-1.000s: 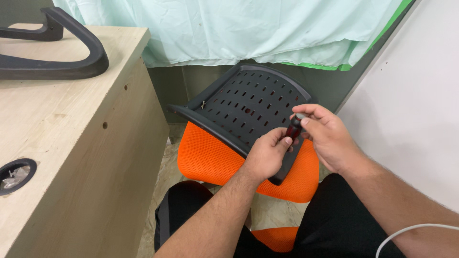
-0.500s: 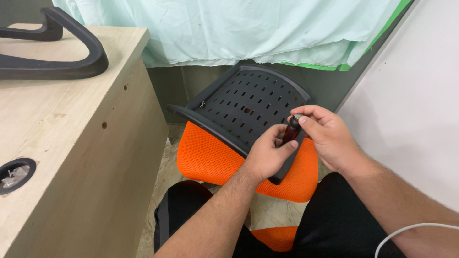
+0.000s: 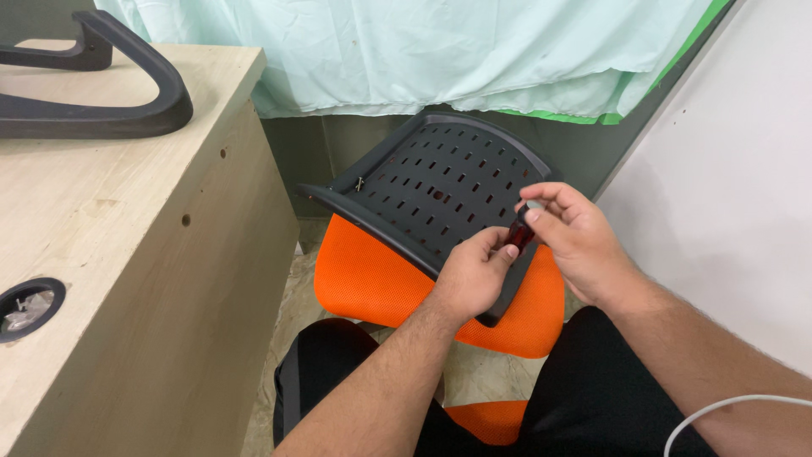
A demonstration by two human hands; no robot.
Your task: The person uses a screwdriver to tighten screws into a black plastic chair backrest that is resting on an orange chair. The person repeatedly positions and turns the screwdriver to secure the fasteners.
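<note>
A black perforated plastic chair back (image 3: 431,190) lies tilted over an orange mesh seat cushion (image 3: 381,283) in front of my knees. At its near right edge both hands meet on a small screwdriver with a dark red handle (image 3: 518,234). My right hand (image 3: 575,241) grips the handle's top with fingertips. My left hand (image 3: 475,275) pinches the lower part of the tool and rests on the plastic panel. The tool's tip is hidden behind my fingers.
A light wooden desk (image 3: 110,254) stands at the left with a round cable hole (image 3: 30,306). A black curved chair armrest (image 3: 101,93) lies on it. A pale green cloth (image 3: 406,51) hangs behind. A white wall (image 3: 727,186) is at the right, and a white cable (image 3: 736,415) crosses my right arm.
Both hands stay on the screwdriver at the same spot; the fingers shifted slightly around the handle. The chair parts have not moved.
</note>
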